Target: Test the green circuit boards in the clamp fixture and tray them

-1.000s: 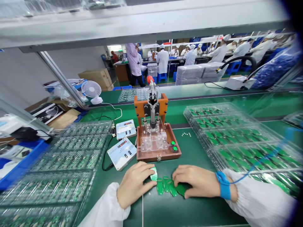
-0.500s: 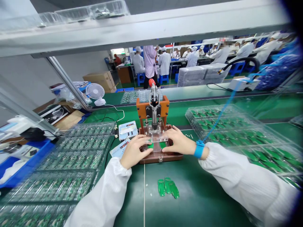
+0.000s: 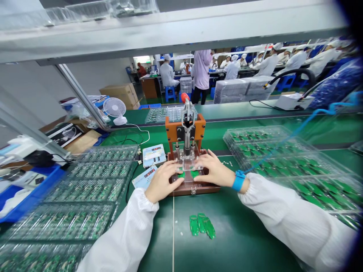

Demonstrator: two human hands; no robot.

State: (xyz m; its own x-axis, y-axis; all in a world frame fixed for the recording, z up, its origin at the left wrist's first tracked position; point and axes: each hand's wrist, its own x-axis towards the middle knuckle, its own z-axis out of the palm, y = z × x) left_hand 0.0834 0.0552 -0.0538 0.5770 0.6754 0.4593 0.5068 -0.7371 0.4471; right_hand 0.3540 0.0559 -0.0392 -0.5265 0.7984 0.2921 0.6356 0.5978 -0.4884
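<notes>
Resting on the base of the press fixture (image 3: 185,130), the left hand (image 3: 163,182) and right hand (image 3: 215,172) lie apart, one at each side of a clear acrylic plate (image 3: 188,163). Their fingers (image 3: 176,180) reach onto the plate's edges, but whether they clamp it or only rest there I cannot tell. Green circuit boards (image 3: 181,174) sit beneath the plate, inside the fixture's brown tray (image 3: 195,190), with a green patch showing on either side. They look thin, light and stiff, and probably brittle at their narrow parts, so the outer edges seem the safest place to take hold, with no pressure across the faces. The plate looks rigid but smooth, so a hold at its two side edges, as the hands have now, seems likely to keep it steady. In front of the fixture, three more green boards (image 3: 200,224) lie close together on the bench (image 3: 244,230). To its right are tiny white bits (image 3: 227,163) and a tray of boards (image 3: 295,170), with another tray of boards (image 3: 76,196) to its left. A blue wrist strap (image 3: 238,180) circles the right wrist, its blue cord (image 3: 295,134) running away beyond the fixture
</notes>
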